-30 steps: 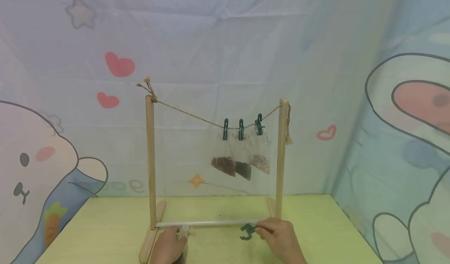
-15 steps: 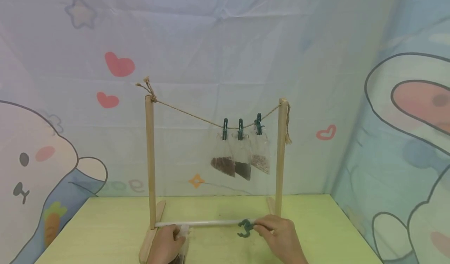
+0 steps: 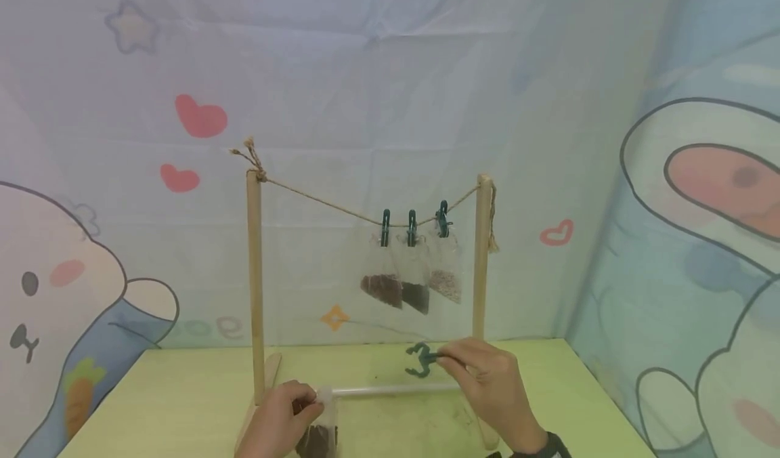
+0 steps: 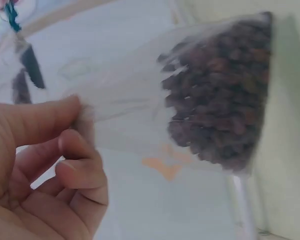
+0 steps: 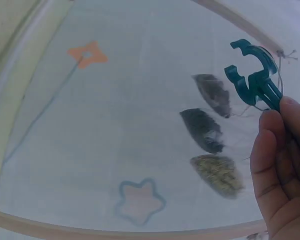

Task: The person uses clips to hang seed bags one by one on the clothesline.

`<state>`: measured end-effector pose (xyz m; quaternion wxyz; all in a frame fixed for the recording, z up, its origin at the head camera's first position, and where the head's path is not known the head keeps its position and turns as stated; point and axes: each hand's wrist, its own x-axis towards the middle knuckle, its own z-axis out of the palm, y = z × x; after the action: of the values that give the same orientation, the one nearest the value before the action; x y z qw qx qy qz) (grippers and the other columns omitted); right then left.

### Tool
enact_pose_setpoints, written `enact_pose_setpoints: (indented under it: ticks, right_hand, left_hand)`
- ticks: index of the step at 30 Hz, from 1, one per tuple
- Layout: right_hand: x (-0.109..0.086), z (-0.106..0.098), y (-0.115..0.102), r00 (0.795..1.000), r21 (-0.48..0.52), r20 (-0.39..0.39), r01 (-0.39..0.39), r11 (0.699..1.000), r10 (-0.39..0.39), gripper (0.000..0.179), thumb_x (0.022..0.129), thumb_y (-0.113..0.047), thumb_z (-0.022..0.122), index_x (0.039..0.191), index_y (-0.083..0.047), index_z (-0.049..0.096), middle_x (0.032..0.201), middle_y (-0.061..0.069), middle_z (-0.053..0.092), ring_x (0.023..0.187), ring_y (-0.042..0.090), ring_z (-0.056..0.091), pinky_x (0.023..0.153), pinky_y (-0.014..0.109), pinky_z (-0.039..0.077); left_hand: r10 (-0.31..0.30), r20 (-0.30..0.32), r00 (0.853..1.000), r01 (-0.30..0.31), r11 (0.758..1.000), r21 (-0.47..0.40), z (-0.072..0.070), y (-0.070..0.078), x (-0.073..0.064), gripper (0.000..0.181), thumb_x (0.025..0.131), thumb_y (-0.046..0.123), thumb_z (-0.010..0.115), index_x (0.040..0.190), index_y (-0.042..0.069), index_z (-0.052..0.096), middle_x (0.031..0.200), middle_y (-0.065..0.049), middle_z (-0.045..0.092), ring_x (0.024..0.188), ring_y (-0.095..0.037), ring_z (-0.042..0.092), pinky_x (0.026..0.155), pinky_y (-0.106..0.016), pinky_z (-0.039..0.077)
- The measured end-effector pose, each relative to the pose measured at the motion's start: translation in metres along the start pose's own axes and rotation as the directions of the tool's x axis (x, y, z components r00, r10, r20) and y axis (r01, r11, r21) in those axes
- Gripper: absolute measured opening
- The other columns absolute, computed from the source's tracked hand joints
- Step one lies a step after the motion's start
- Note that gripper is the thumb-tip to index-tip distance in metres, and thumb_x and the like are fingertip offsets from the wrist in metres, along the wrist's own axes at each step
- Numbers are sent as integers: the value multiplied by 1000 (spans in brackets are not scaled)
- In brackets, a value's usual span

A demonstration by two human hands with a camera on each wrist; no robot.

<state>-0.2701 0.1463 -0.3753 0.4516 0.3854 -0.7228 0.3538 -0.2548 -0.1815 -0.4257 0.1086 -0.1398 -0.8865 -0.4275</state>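
Observation:
My left hand pinches the top of a clear plastic bag between thumb and fingers. Dark brown-red, raisin-like pieces fill the bag's lower part. In my right hand is a green plastic clip, pinched by its handles so that its curved jaws stand apart. The clip is level with the gap between the posts, above the white crossbar and below the hanging bags. Three similar bags hang from a rope by green clips: one brown-red, one black, one pale and speckled.
The rope sags between two wooden posts, joined low down by a white crossbar. The stand rests on a pale yellow-green table. Behind it hangs a printed cloth with hearts and cartoon figures.
My right hand has risen with the spread clip, off the crossbar. My left hand has shifted slightly right with the bag, showing more of its contents. The head view has tilted a little.

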Motion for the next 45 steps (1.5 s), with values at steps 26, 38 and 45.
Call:
enact_pose_setpoints:
  ticks: [26,38,45]
  right_hand:
    - [195,-17,-35,966,-229,124,250,941,-226,5,88,0,78,93,3,79,82,12,74,65,20,65,54,32,51]
    - [241,-3,-29,942,-293,320,197,936,-99,10,96,-3,71,93,0,81,85,13,74,76,26,70,74,40,58]
    - [255,13,-22,892,-340,443,73,938,91,14,98,-2,68,100,-1,82,96,16,76,93,30,71,86,40,59]
  left_hand:
    - [394,-464,794,-383,916,122,-52,122,72,5,95,5,74,91,5,76,80,-4,62,67,-14,55,60,-28,45]
    - [444,-507,739,-427,891,156,-59,137,107,7,94,1,72,92,-3,77,77,-13,62,66,-23,57,60,-30,42]
    - [403,-511,760,-393,910,133,-56,132,125,9,95,0,70,92,-5,77,82,-17,65,71,-29,60,65,-36,46]
